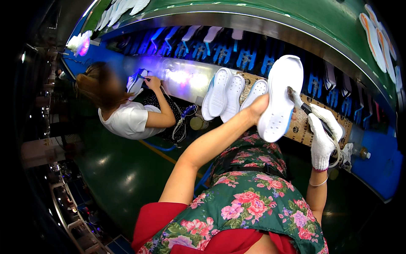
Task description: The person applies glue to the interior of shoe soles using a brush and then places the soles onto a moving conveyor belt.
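Observation:
Raised in front of me is a white shoe sole (282, 80), its small-holed inner face turned towards me. My bare left hand (259, 109) grips it by the left edge, with the fingers partly hidden behind it. In a white knitted glove, my right hand (325, 132) is closed round the dark handle of a brush (305, 107). The bristles meet the inner face of the sole near its right edge. A thin pale tube runs beside the gloved hand. Left of the held sole, several more white soles (220, 92) lie on the bench.
Brown printed cardboard (299, 128) covers the bench edge before me. Behind it, blue clamps (245, 59) carry shoe parts in a row beneath a green shelf (270, 12). Further left, another person (131, 114) works on a shoe part. A bottle (363, 153) lies at the right.

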